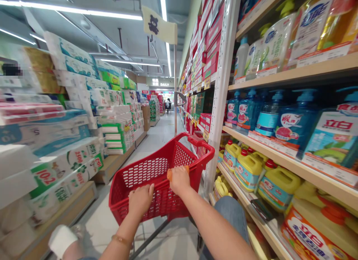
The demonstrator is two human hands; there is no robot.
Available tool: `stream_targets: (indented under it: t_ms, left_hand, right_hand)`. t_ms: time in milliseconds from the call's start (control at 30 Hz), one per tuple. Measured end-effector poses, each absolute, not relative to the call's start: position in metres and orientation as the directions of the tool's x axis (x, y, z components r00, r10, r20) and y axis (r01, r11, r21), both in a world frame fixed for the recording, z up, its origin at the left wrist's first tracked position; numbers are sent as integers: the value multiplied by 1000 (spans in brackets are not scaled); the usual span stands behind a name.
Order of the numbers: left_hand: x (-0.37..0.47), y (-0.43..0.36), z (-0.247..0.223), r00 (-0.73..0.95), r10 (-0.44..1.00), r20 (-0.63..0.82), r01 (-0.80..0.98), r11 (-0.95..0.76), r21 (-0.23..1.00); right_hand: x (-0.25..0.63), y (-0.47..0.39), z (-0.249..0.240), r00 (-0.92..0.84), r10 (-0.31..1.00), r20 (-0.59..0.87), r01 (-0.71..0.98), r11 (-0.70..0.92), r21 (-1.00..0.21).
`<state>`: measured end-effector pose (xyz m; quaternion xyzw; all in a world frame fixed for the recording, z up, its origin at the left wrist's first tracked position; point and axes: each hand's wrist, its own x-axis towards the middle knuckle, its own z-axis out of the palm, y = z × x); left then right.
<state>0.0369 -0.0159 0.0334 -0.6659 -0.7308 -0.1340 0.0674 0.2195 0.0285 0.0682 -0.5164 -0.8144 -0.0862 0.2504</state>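
A red plastic shopping cart (147, 172) with perforated walls stands in front of me in the aisle, slightly turned. My left hand (140, 199) is closed over the near rim of its basket, thumb on top. To the right, my right hand (179, 181) wraps around the orange grip (170, 174) on the cart's near bar, most of which the fingers cover. Only red walls show inside the visible part of the basket. A thin pole (175, 84) rises beyond the basket, carrying a cream flag (160, 25) with a dark bear on it.
Shelves (279, 74) of dish soap and yellow detergent jugs (248, 170) line the right side, close to the cart. Stacked tissue packs (67, 166) on low platforms (69, 211) border the left. The tiled aisle (160, 127) runs ahead to a distant person (168, 104).
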Motion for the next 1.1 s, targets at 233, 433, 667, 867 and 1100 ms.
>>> stream_targets:
  t_ms: [233,433,667,867,1100]
  left_hand:
    - [13,-33,34,-58,994,96,985,41,165]
    - [3,-54,18,-102,985,140,987,83,137]
    - [3,-58,8,124,957,262,965,-178,192]
    - [20,-62,-5,159,900,405,953,-247,173]
    - [14,-62,-7,314,861,401,884,-419,208]
  right_hand:
    - [211,31,54,-441,777,449,815,556,-162]
    - [203,29,41,-364,780,509,836,515,-191]
    - [206,29,35,-491,745,453,750,625,-216]
    - [213,27,28,-403,783,473,790,559,-253]
    - [235,25,36,-479,779,404,754,601,-265]
